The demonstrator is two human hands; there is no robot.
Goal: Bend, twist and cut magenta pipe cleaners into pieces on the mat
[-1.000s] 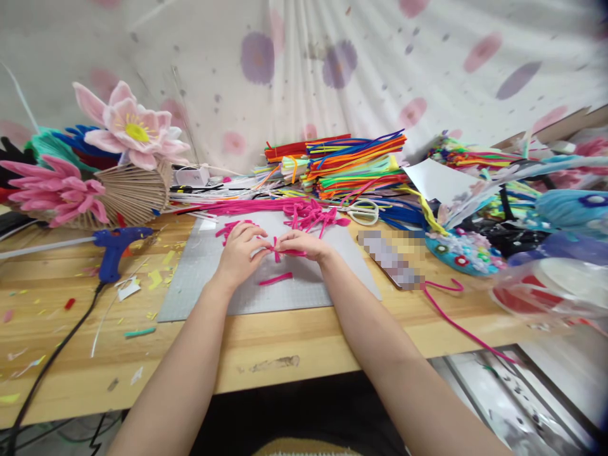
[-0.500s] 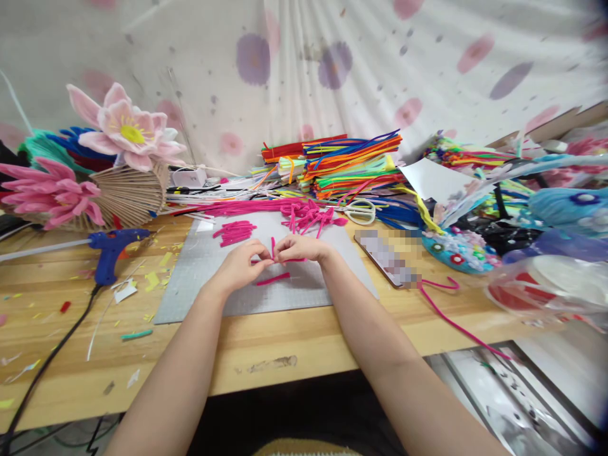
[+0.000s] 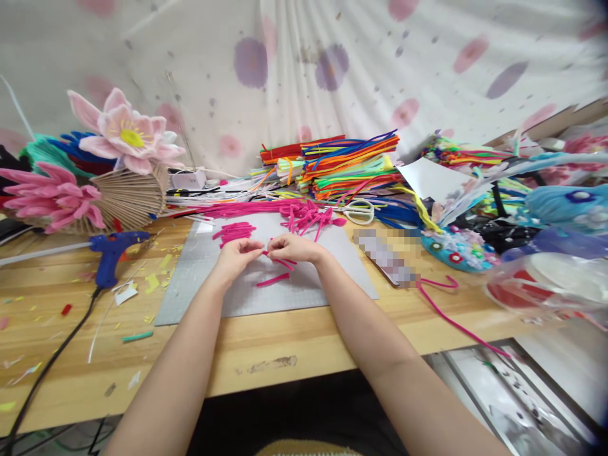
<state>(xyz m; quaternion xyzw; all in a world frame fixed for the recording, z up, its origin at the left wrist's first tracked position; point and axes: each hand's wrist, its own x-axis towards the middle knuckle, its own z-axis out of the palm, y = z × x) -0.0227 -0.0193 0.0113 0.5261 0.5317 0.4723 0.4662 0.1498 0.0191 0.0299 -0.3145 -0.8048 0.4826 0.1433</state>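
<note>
Over the grey cutting mat [image 3: 280, 304], my left hand [image 3: 236, 258] and my right hand [image 3: 295, 247] meet, fingertips nearly touching. Both pinch short magenta pipe cleaner pieces [image 3: 286, 261], whose ends poke out under my right fingers. How the pieces join is hidden by the fingers. One loose magenta piece [image 3: 273, 280] lies on the mat just below. Behind my left hand sits a pile of cut magenta pieces [image 3: 235, 233]. Bent, looped magenta shapes [image 3: 308, 216] rest behind my right hand.
Long magenta pipe cleaners [image 3: 228, 208] and white-handled scissors [image 3: 360, 212] lie behind the mat. A blue glue gun [image 3: 111, 256] stands left; a phone-like slab [image 3: 386, 258], partly blurred out, lies right. Colourful pipe cleaner bundles [image 3: 349, 166] line the back. Pipe cleaner flowers [image 3: 130, 133] stand at left.
The magenta piece that stood upright between my fingertips no longer shows upright. Ends under my right hand now slant downward. Both hands have shifted slightly left.
</note>
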